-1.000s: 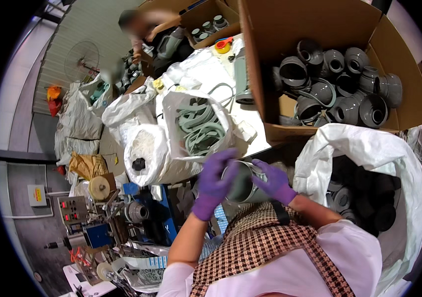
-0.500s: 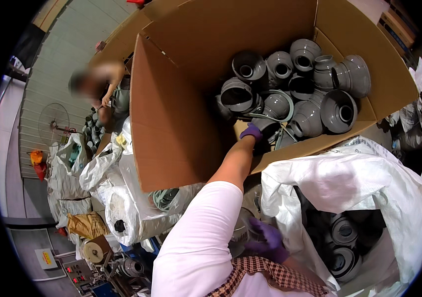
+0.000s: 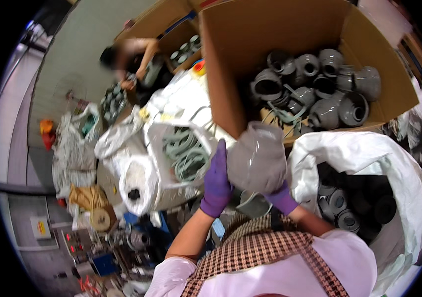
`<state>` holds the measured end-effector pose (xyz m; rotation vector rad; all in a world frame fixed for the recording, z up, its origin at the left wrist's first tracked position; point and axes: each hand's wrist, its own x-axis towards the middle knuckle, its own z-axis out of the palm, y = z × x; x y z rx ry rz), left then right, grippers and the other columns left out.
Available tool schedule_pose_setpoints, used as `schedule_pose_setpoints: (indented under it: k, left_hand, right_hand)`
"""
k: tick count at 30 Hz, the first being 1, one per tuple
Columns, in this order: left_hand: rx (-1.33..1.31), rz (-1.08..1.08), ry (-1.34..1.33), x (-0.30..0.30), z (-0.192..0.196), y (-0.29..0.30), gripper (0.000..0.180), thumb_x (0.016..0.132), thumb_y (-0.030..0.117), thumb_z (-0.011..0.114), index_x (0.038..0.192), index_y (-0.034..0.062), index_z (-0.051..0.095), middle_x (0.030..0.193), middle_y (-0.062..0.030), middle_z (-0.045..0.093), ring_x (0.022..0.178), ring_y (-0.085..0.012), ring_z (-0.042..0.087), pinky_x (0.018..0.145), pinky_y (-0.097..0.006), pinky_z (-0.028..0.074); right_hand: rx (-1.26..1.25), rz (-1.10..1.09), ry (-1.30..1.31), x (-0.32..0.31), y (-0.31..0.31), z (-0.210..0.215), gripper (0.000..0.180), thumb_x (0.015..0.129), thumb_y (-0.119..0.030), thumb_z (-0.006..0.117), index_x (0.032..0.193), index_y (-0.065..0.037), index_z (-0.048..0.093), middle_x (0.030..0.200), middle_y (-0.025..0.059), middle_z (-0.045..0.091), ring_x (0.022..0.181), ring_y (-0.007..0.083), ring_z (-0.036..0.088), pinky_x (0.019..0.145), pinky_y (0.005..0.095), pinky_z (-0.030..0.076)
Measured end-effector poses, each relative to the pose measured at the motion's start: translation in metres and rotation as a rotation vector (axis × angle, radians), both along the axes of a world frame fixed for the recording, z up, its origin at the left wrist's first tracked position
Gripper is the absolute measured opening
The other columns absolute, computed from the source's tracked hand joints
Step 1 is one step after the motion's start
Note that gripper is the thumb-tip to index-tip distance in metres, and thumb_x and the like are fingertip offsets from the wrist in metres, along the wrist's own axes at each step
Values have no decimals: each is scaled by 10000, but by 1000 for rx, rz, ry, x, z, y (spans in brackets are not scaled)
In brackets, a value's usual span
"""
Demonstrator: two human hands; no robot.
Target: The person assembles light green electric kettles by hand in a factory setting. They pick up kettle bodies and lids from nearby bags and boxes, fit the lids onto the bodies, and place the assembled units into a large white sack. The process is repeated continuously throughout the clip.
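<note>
Between my two purple-gloved hands is a glossy grey hollow moulded part (image 3: 256, 158), bulbous with a narrower collar at its upper end. My left hand (image 3: 217, 180) lies along its left side, fingers pointing up. Under its lower right side my right hand (image 3: 282, 199) supports it, with the fingers partly hidden behind it. Just below, close to my checked apron, shows another grey curved piece (image 3: 253, 205). Beyond my hands, a big cardboard box (image 3: 270, 24) holds several similar grey parts (image 3: 353, 110) and some thin pale-green strips (image 3: 285, 115).
To the right stands an open white woven sack (image 3: 369, 146) with dark round pieces inside. A white bag of green-grey strips (image 3: 185, 153) is on my left. Farther left, another person (image 3: 144, 59) handles grey parts. Machinery (image 3: 134, 240) sits at the lower left.
My left hand has come back from inside the box to in front of my body. The grey part is now between both hands. The view has shifted, showing more of the left bags.
</note>
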<state>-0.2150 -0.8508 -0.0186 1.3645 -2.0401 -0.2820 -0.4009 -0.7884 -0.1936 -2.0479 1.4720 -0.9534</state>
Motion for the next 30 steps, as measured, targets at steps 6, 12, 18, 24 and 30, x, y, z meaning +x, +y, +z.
schedule_pose_setpoints:
  k: [6, 12, 18, 24, 30]
  left_hand:
    - [133, 62, 112, 121, -54, 164, 622, 903, 67, 542, 1487, -26, 350, 1435, -243, 480, 1295, -428, 479, 1117, -466, 351]
    - [243, 230, 563, 198, 25, 257, 658, 823, 213, 730, 1421, 72, 492, 1561, -207, 306, 1441, -341, 327, 1174, -418, 257]
    - [210, 705, 463, 242, 45, 325, 463, 811, 252, 765, 1214, 52, 656, 1484, -279, 392, 1363, -412, 434, 1111, -424, 359]
    - [310, 1110, 379, 295, -6, 385, 340, 968, 238, 607, 1183, -22, 643, 1346, -326, 523, 1282, -447, 501, 1052, -430, 421]
    - [22, 1206, 571, 371, -44, 459, 536, 1024, 271, 497, 1455, -18, 363, 1472, -214, 441, 1344, -295, 441, 1124, -357, 334]
  right_hand:
    - [417, 300, -404, 68, -3, 103, 512, 917, -124, 640, 1416, -112, 530, 1336, 109, 623, 1104, 197, 661, 938, 314, 518]
    - [97, 535, -229, 184, 37, 110, 503, 852, -81, 653, 1351, -120, 601, 1192, 121, 694, 1026, 275, 695, 889, 334, 538]
    - [-196, 687, -138, 285, 82, 131, 597, 829, -130, 663, 1412, -191, 545, 971, 108, 691, 836, 284, 675, 722, 377, 533]
    - [-572, 767, 213, 363, 139, 135, 627, 799, -216, 675, 1410, -259, 537, 681, 64, 478, 578, 241, 532, 523, 386, 439]
    - [-640, 1022, 72, 420, 132, 146, 490, 883, -318, 680, 1350, -208, 579, 739, 72, 589, 612, 209, 598, 557, 346, 495]
